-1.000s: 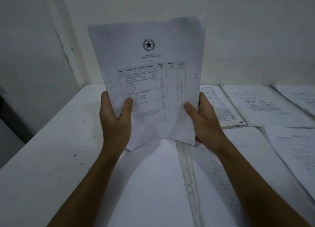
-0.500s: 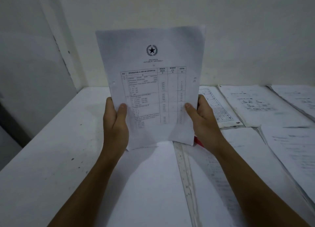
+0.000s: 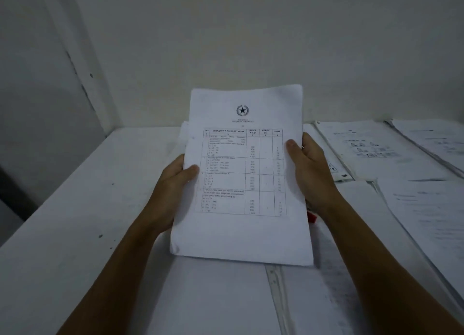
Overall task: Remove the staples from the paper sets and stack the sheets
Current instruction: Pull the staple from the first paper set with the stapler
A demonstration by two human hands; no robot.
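Here I hold the paper set (image 3: 241, 173) over the middle of the table (image 3: 75, 234), tilted with its top toward the back wall. More papers (image 3: 371, 151) lie along the table's right edge and back right corner. The left edge has bare room. My left hand (image 3: 173, 184) pinches the set's left side, thumb on top. My right hand (image 3: 308, 168) pinches its right side the same way. A ruler (image 3: 276, 284) lies under it.

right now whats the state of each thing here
paper set: held at both side edges, tilted back, printed table facing up
left hand: grips left edge
right hand: grips right edge
ruler: flat on table
paper stacks: lying flat at right
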